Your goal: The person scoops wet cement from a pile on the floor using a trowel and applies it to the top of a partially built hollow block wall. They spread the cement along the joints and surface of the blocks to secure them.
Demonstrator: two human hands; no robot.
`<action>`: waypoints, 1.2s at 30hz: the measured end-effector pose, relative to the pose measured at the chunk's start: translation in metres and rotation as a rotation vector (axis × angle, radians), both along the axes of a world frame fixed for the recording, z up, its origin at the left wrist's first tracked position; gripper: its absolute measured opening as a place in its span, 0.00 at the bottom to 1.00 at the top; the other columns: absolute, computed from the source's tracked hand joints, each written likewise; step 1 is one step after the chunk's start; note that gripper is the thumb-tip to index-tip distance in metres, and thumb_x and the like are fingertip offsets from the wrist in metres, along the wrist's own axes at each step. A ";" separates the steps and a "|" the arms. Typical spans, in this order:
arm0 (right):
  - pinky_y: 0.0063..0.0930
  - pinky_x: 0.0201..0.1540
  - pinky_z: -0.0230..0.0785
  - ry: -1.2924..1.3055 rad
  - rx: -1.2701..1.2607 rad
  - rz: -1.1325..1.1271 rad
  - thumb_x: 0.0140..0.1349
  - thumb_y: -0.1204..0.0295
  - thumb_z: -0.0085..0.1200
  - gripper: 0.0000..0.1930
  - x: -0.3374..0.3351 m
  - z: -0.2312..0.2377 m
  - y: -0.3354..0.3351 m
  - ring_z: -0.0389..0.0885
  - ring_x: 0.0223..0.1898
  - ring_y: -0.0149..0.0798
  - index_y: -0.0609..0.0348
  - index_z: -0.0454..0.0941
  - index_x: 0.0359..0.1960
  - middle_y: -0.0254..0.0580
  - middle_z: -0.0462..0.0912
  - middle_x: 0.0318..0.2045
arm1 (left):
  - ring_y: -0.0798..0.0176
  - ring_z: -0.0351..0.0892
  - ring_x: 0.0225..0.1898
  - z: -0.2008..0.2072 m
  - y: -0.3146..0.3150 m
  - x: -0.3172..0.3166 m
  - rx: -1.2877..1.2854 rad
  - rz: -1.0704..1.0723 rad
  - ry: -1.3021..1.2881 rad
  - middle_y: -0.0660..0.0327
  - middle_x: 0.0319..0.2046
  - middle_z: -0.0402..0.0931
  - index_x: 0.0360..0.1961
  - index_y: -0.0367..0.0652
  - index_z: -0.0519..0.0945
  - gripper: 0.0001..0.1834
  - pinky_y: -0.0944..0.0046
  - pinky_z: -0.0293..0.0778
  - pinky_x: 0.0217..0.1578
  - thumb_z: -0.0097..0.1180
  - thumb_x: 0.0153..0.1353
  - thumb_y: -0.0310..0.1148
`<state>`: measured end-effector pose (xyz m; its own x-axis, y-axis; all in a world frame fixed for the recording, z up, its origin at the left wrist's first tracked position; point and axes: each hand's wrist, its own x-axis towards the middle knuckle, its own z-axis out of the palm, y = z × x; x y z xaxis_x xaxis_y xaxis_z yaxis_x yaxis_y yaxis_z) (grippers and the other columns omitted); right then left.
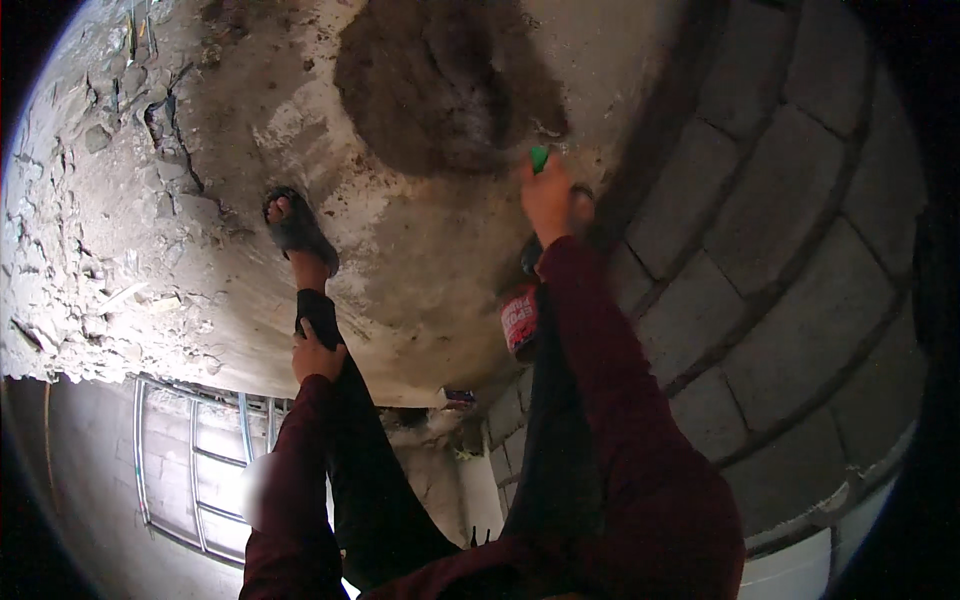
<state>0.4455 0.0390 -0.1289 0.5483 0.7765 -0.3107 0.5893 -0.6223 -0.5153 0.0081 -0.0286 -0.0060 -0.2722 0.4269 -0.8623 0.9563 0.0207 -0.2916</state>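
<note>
R sleeve (635,400); fingers (547,182) part-hide grn obj (540,158).

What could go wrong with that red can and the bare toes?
The red can looks close to the right leg, so one bump might tip it. The left sandal leaves toes bare, so the rubble farther left could hurt them. The right hand might drop the green piece it holds near the dark patch.
</note>
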 end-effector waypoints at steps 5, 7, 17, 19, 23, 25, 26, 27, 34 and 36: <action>0.42 0.30 0.67 0.209 0.009 -0.116 0.59 0.54 0.51 0.22 -0.048 0.022 0.039 0.76 0.25 0.54 0.66 0.68 0.38 0.54 0.77 0.24 | 0.42 0.73 0.43 0.003 -0.005 0.002 0.038 -0.005 -0.002 0.44 0.47 0.66 0.63 0.39 0.53 0.49 0.51 0.73 0.43 0.59 0.40 0.45; 0.28 0.22 0.61 0.728 0.091 -0.396 0.62 0.53 0.47 0.20 -0.054 0.040 0.076 0.68 0.18 0.32 0.60 0.68 0.34 0.36 0.70 0.17 | 0.42 0.73 0.43 0.001 -0.002 0.001 0.034 -0.013 -0.001 0.44 0.47 0.66 0.63 0.39 0.53 0.49 0.51 0.73 0.43 0.59 0.40 0.44; 0.30 0.23 0.63 0.430 -0.430 -0.300 0.59 0.42 0.43 0.28 0.070 -0.052 -0.039 0.68 0.16 0.33 0.60 0.73 0.29 0.36 0.70 0.16 | 0.42 0.71 0.47 -0.006 -0.003 -0.002 -0.060 0.033 0.012 0.39 0.50 0.65 0.65 0.38 0.48 0.53 0.50 0.70 0.46 0.60 0.41 0.49; 0.35 0.26 0.66 0.265 -0.411 -0.216 0.59 0.44 0.44 0.27 0.088 -0.043 -0.083 0.73 0.19 0.39 0.60 0.75 0.32 0.43 0.73 0.18 | 0.43 0.72 0.45 -0.002 -0.008 -0.004 0.009 0.001 0.016 0.43 0.49 0.65 0.64 0.39 0.51 0.51 0.51 0.72 0.44 0.59 0.41 0.48; 0.43 0.38 0.68 -0.010 -0.563 -0.167 0.56 0.51 0.51 0.23 0.132 -0.018 -0.135 0.78 0.35 0.57 0.63 0.78 0.35 0.56 0.80 0.30 | 0.43 0.73 0.44 -0.001 -0.003 -0.002 -0.020 -0.008 0.037 0.45 0.49 0.65 0.64 0.40 0.52 0.50 0.51 0.73 0.43 0.60 0.41 0.47; 0.43 0.36 0.69 0.023 -0.565 -0.014 0.53 0.52 0.54 0.23 0.143 -0.035 -0.147 0.79 0.33 0.53 0.64 0.78 0.33 0.56 0.80 0.30 | 0.43 0.72 0.44 -0.002 -0.002 0.000 -0.019 0.024 0.028 0.44 0.49 0.64 0.64 0.40 0.52 0.50 0.51 0.73 0.43 0.60 0.41 0.47; 0.43 0.35 0.69 0.038 -0.563 0.062 0.51 0.53 0.56 0.22 0.144 -0.049 -0.150 0.79 0.33 0.51 0.64 0.78 0.32 0.56 0.80 0.29 | 0.43 0.72 0.44 -0.003 -0.002 0.002 -0.017 0.041 0.022 0.44 0.50 0.64 0.64 0.40 0.52 0.50 0.51 0.72 0.43 0.60 0.41 0.47; 0.45 0.32 0.67 -0.011 -0.434 0.177 0.54 0.58 0.52 0.17 0.139 -0.082 -0.154 0.77 0.29 0.51 0.63 0.76 0.30 0.53 0.78 0.25 | 0.43 0.72 0.44 -0.006 -0.001 0.006 -0.025 0.047 0.017 0.44 0.49 0.64 0.63 0.40 0.52 0.49 0.51 0.72 0.43 0.60 0.41 0.47; 0.30 0.18 0.61 0.712 -0.324 -0.414 0.54 0.67 0.53 0.11 0.043 -0.089 0.030 0.68 0.15 0.32 0.61 0.70 0.21 0.37 0.71 0.15 | 0.43 0.72 0.45 0.000 0.005 0.015 -0.008 0.042 0.038 0.44 0.50 0.64 0.63 0.40 0.53 0.49 0.51 0.71 0.45 0.60 0.41 0.48; 0.29 0.16 0.59 0.749 -0.306 -0.401 0.54 0.67 0.53 0.12 0.047 -0.077 0.040 0.67 0.13 0.32 0.60 0.68 0.19 0.36 0.71 0.14 | 0.44 0.72 0.46 0.003 0.011 0.017 -0.025 0.055 0.035 0.43 0.51 0.64 0.63 0.40 0.53 0.49 0.51 0.71 0.45 0.59 0.41 0.48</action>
